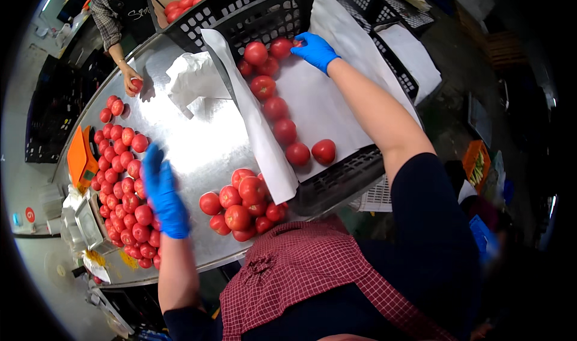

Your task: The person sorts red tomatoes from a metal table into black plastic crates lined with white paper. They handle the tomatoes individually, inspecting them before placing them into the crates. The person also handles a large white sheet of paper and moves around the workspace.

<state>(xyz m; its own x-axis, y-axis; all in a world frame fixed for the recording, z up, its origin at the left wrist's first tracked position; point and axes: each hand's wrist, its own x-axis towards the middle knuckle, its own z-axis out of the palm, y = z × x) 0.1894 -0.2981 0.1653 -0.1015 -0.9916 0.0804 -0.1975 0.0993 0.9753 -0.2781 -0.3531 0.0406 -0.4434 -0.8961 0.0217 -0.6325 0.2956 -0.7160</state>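
My right hand (318, 52), in a blue glove, has its fingertips on a tomato (297, 43) at the far end of a black plastic crate (345, 176). White paper (322, 102) lines this crate, and a row of red tomatoes (275, 108) runs along its left side. One more tomato (323, 151) lies at the near end, right of the row. My left hand (166, 192), also gloved and slightly blurred, is beside a large spread of tomatoes (130, 203) on the steel table (203, 147). Its fingers are extended, with nothing visible in them.
A smaller heap of tomatoes (239, 205) sits between my left hand and the crate. Across the table, a co-worker's hand (130, 77) holds a tomato (136, 85). Crumpled white paper (191, 77) lies left of the crate. Another crate with tomatoes (191, 0) stands behind.
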